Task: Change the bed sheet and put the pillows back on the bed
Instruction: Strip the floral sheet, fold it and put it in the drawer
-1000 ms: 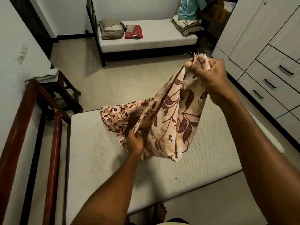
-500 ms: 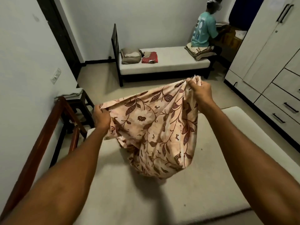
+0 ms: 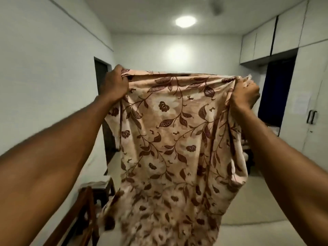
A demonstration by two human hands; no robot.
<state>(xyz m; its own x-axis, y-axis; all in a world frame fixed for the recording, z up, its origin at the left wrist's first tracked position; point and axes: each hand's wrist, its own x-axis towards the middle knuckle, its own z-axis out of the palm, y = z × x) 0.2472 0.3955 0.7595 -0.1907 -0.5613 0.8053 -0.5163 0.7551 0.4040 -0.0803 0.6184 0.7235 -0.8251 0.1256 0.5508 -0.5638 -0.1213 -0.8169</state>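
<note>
Left hand [image 3: 116, 84] and right hand [image 3: 244, 94] grip the floral sheet [image 3: 174, 139] — its blurred lower end is cut off below.

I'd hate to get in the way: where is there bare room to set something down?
Bare: the mattress strip at lower right, between sheet and right arm, and the floor beyond, up to the wardrobe. Crowded: the left, where a stool and a wooden rail stand by the sheet. The left hand and right hand hold it up, hiding the middle.
</note>
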